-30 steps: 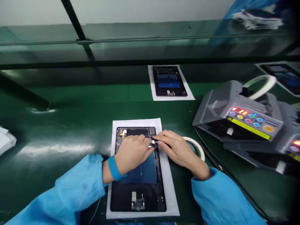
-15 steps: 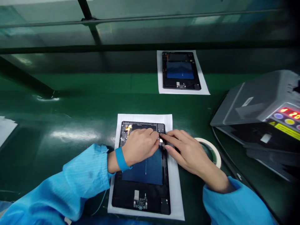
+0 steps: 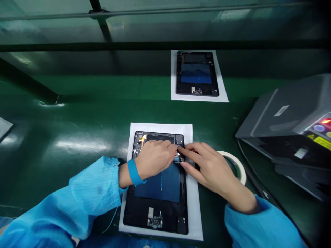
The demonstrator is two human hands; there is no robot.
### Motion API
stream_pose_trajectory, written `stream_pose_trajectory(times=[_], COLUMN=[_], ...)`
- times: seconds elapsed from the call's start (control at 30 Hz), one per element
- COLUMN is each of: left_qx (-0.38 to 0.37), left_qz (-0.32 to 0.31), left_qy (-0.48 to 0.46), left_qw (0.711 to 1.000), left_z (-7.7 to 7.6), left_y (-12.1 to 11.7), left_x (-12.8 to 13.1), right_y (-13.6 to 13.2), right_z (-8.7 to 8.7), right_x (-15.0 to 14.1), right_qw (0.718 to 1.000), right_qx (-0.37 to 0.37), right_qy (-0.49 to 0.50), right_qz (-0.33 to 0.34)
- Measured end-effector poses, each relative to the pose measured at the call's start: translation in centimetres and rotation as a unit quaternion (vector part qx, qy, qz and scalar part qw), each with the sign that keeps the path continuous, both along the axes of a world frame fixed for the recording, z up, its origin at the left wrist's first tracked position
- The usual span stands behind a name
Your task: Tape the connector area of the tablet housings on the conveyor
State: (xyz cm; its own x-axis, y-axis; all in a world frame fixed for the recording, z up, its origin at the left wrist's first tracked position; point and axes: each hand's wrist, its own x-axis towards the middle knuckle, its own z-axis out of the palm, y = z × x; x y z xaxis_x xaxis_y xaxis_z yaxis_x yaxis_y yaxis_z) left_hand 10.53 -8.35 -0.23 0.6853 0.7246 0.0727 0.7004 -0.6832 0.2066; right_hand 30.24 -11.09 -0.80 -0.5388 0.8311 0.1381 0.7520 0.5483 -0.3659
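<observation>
An opened tablet (image 3: pixel 155 215) with a blue battery area (image 3: pixel 161 182) and bare circuit parts lies on a white sheet (image 3: pixel 195 220). Over its upper part, my left hand (image 3: pixel 156 157) is closed, fingertips pinched together near the upper right edge; whatever they hold is hidden. A blue wrist strap (image 3: pixel 134 173) circles that wrist. My right hand (image 3: pixel 210 168) reaches in from the right with fingers stretched. Its index fingertip touches the tablet's upper right edge beside the left fingertips. The right thumb rests slightly lower, apart from the index finger, near a small round part (image 3: pixel 182 159).
Another opened tablet (image 3: pixel 198 89) lies on its own white sheet farther back. A roll of pale tape (image 3: pixel 241 170) is just right of my right hand. Beyond it stands a grey machine (image 3: pixel 292 110) with a lit display and a cable. White paper (image 3: pixel 4 127) shows at far left.
The camera view has shifted slightly. Both hands stay at the tablet's upper right edge; the right thumb and index finger have moved only a little.
</observation>
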Motion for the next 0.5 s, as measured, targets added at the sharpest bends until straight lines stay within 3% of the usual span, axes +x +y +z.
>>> stream_pose_trajectory(times=[0.3,0.5], left_qx=[-0.001,-0.021], left_qz=[0.005,0.018], left_qy=[-0.002,-0.018], left_qw=[1.0,0.999], left_z=[0.06,-0.32], left_y=[0.1,0.24], left_x=[0.02,0.0], right_y=[-0.01,-0.27], right_z=[-0.14,0.02], right_x=[0.02,-0.25], right_qw=[1.0,0.998], right_qx=[0.012,0.05], right_qy=[0.01,-0.042], right_qz=[0.001,0.007])
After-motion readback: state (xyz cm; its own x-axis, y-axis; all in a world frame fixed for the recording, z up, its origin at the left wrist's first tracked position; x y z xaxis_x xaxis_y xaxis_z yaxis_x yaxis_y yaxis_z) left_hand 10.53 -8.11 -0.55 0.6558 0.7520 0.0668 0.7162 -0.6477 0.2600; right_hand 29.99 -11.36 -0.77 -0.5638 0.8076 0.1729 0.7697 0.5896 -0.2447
